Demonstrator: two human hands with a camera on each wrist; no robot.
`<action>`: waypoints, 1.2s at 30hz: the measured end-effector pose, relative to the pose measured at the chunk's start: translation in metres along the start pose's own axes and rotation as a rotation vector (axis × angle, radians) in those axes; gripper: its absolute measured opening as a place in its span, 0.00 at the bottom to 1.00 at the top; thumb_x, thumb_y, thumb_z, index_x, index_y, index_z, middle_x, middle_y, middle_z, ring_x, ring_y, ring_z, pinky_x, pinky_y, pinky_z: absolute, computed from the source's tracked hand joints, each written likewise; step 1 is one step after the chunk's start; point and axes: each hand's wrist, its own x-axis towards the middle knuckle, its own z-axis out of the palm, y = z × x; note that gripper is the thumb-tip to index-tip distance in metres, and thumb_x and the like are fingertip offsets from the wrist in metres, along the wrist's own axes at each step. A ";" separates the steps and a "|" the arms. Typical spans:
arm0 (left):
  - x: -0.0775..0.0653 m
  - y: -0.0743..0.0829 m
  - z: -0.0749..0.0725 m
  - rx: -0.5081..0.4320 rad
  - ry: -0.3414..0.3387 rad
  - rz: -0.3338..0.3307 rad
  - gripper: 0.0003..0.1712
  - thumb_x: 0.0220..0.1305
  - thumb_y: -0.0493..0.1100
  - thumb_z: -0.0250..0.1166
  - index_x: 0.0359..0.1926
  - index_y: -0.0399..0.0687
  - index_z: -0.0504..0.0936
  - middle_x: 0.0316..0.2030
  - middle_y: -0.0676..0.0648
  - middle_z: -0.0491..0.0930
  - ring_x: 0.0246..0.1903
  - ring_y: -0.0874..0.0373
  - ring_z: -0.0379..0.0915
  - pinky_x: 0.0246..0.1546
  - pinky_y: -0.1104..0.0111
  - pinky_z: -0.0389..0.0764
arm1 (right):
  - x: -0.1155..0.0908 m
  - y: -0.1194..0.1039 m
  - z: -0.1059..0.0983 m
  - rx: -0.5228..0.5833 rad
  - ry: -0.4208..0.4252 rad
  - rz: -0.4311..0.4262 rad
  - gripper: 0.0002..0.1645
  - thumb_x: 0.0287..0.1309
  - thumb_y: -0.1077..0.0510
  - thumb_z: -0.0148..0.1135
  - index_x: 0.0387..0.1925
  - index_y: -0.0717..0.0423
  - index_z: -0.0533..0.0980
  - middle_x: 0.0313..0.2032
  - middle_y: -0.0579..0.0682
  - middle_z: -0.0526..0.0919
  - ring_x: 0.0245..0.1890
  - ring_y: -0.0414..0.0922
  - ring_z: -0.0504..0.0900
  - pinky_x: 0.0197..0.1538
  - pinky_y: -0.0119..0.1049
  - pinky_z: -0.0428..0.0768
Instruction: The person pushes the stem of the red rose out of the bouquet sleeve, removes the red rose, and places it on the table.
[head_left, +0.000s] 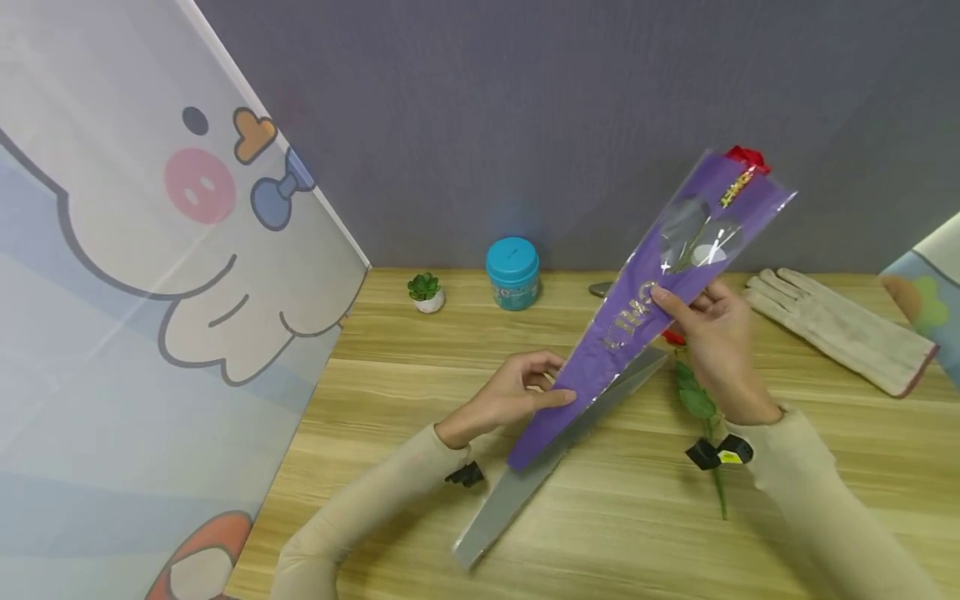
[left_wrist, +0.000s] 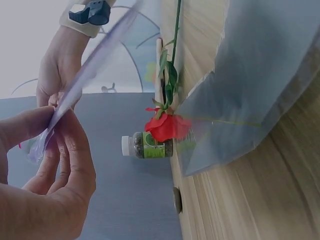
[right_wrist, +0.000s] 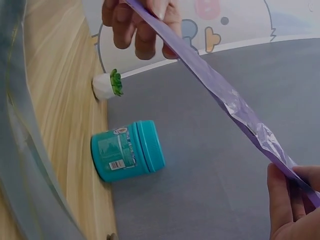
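Note:
Both hands hold a long purple flower sleeve (head_left: 592, 367) with a clear front and gold lettering, tilted above the table. A red rose head (head_left: 747, 158) shows at its wide upper end. My left hand (head_left: 513, 387) pinches the sleeve's narrow lower part, thumb in front. Higher up, my right hand (head_left: 716, 342) pinches the right edge between thumb and fingers. Below lies a grey flower sleeve (head_left: 517, 504), partly covered by the purple one. Another red rose (left_wrist: 162, 126) with a green stem lies on the table; in the head view, my right hand partly hides it.
Along the back stand a small potted succulent (head_left: 426, 292) and a blue lidded jar (head_left: 513, 275). A pale work glove (head_left: 840, 329) lies at the right. A white-capped bottle (left_wrist: 152, 146) shows in the left wrist view. A grey wall (head_left: 420, 167) rises behind.

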 end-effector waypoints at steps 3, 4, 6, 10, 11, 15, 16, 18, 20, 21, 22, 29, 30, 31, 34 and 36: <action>0.001 0.000 0.001 -0.027 -0.002 -0.007 0.18 0.64 0.36 0.73 0.53 0.39 0.82 0.39 0.53 0.83 0.32 0.66 0.79 0.32 0.76 0.77 | -0.001 0.004 0.001 0.030 -0.008 0.006 0.18 0.61 0.75 0.67 0.52 0.60 0.80 0.39 0.50 0.93 0.37 0.42 0.93 0.41 0.33 0.88; 0.001 0.000 0.001 -0.037 -0.004 -0.011 0.18 0.63 0.35 0.73 0.53 0.38 0.82 0.39 0.52 0.83 0.32 0.66 0.79 0.32 0.76 0.77 | -0.002 0.005 0.001 0.035 -0.007 0.009 0.18 0.61 0.75 0.67 0.51 0.60 0.80 0.38 0.50 0.93 0.36 0.42 0.93 0.39 0.32 0.88; 0.000 0.000 0.002 -0.047 -0.010 -0.021 0.19 0.63 0.35 0.73 0.53 0.37 0.82 0.40 0.51 0.84 0.32 0.66 0.80 0.33 0.76 0.79 | -0.003 0.006 0.000 0.033 -0.005 0.023 0.17 0.61 0.74 0.68 0.50 0.60 0.80 0.37 0.50 0.93 0.33 0.41 0.93 0.36 0.32 0.88; -0.002 -0.003 0.005 -0.046 -0.022 -0.042 0.18 0.63 0.35 0.73 0.53 0.38 0.82 0.43 0.48 0.84 0.33 0.65 0.82 0.36 0.75 0.81 | -0.006 0.009 0.000 0.014 0.007 0.056 0.18 0.61 0.72 0.69 0.51 0.59 0.79 0.37 0.49 0.93 0.33 0.41 0.92 0.35 0.31 0.88; -0.002 -0.004 0.005 -0.042 -0.024 -0.042 0.18 0.64 0.35 0.73 0.53 0.38 0.82 0.43 0.47 0.84 0.33 0.65 0.82 0.36 0.75 0.81 | -0.007 0.010 -0.001 0.008 0.006 0.062 0.18 0.61 0.72 0.69 0.52 0.59 0.79 0.38 0.49 0.93 0.34 0.41 0.92 0.36 0.31 0.88; -0.004 -0.008 0.006 -0.041 -0.041 -0.041 0.17 0.63 0.35 0.73 0.53 0.37 0.83 0.44 0.46 0.84 0.33 0.64 0.81 0.36 0.75 0.81 | -0.009 0.013 -0.002 -0.022 0.001 0.073 0.20 0.62 0.72 0.69 0.54 0.58 0.78 0.40 0.48 0.93 0.37 0.41 0.93 0.41 0.33 0.88; -0.005 -0.009 0.006 -0.041 -0.046 -0.040 0.17 0.63 0.35 0.73 0.53 0.38 0.84 0.44 0.47 0.84 0.33 0.64 0.81 0.36 0.75 0.81 | -0.009 0.014 -0.002 -0.026 -0.001 0.072 0.20 0.62 0.72 0.69 0.54 0.58 0.78 0.40 0.48 0.93 0.37 0.41 0.93 0.41 0.33 0.88; -0.005 -0.009 0.005 -0.032 -0.059 -0.037 0.18 0.61 0.34 0.74 0.52 0.39 0.84 0.44 0.48 0.84 0.33 0.64 0.81 0.36 0.75 0.81 | -0.009 0.015 -0.002 -0.024 -0.005 0.070 0.20 0.61 0.72 0.69 0.53 0.59 0.78 0.40 0.48 0.93 0.37 0.41 0.93 0.41 0.34 0.88; -0.005 -0.008 0.005 -0.023 -0.073 -0.029 0.18 0.60 0.33 0.75 0.52 0.40 0.84 0.44 0.48 0.85 0.33 0.64 0.80 0.36 0.74 0.81 | -0.009 0.016 -0.003 -0.023 -0.008 0.066 0.19 0.61 0.72 0.69 0.53 0.60 0.77 0.39 0.48 0.93 0.36 0.41 0.93 0.40 0.34 0.88; -0.005 -0.008 0.004 -0.015 -0.078 -0.023 0.18 0.59 0.33 0.75 0.51 0.40 0.84 0.44 0.47 0.85 0.33 0.64 0.80 0.37 0.74 0.81 | -0.010 0.017 -0.003 -0.029 -0.008 0.064 0.19 0.61 0.72 0.69 0.52 0.60 0.78 0.39 0.48 0.93 0.36 0.41 0.93 0.40 0.33 0.88; -0.005 -0.007 0.004 -0.007 -0.082 -0.017 0.18 0.59 0.32 0.75 0.51 0.40 0.84 0.44 0.47 0.85 0.33 0.64 0.80 0.37 0.74 0.81 | -0.010 0.017 -0.003 -0.031 -0.012 0.061 0.19 0.62 0.72 0.69 0.52 0.60 0.78 0.39 0.48 0.93 0.36 0.41 0.93 0.40 0.34 0.88; -0.005 -0.005 0.003 0.034 -0.079 -0.009 0.19 0.58 0.32 0.76 0.51 0.40 0.84 0.46 0.41 0.86 0.35 0.65 0.80 0.43 0.73 0.83 | -0.013 0.018 -0.004 -0.046 -0.030 0.060 0.19 0.62 0.71 0.69 0.54 0.64 0.77 0.39 0.48 0.93 0.36 0.41 0.93 0.39 0.34 0.88; -0.004 -0.005 0.003 0.037 -0.077 -0.008 0.19 0.58 0.32 0.76 0.50 0.39 0.84 0.46 0.40 0.86 0.35 0.65 0.80 0.43 0.73 0.84 | -0.013 0.018 -0.003 -0.053 -0.026 0.059 0.19 0.62 0.72 0.69 0.54 0.64 0.77 0.39 0.48 0.93 0.36 0.40 0.92 0.39 0.33 0.88; -0.004 -0.005 0.003 0.039 -0.076 -0.006 0.19 0.58 0.32 0.76 0.50 0.39 0.84 0.47 0.39 0.86 0.35 0.65 0.80 0.44 0.73 0.84 | -0.013 0.018 -0.003 -0.058 -0.024 0.058 0.20 0.62 0.71 0.69 0.55 0.64 0.77 0.39 0.47 0.93 0.36 0.40 0.92 0.39 0.33 0.88; -0.004 -0.005 0.003 0.035 -0.071 -0.007 0.19 0.57 0.32 0.76 0.50 0.39 0.85 0.47 0.38 0.86 0.35 0.64 0.81 0.44 0.73 0.84 | -0.014 0.018 -0.002 -0.070 -0.017 0.052 0.20 0.62 0.71 0.69 0.55 0.63 0.77 0.39 0.47 0.93 0.36 0.40 0.92 0.40 0.33 0.88; -0.004 -0.005 0.003 0.030 -0.060 -0.016 0.19 0.57 0.32 0.76 0.50 0.39 0.85 0.48 0.39 0.86 0.35 0.64 0.81 0.43 0.73 0.84 | -0.014 0.018 -0.001 -0.083 -0.015 0.044 0.20 0.62 0.72 0.68 0.55 0.61 0.78 0.40 0.46 0.93 0.37 0.40 0.92 0.41 0.32 0.88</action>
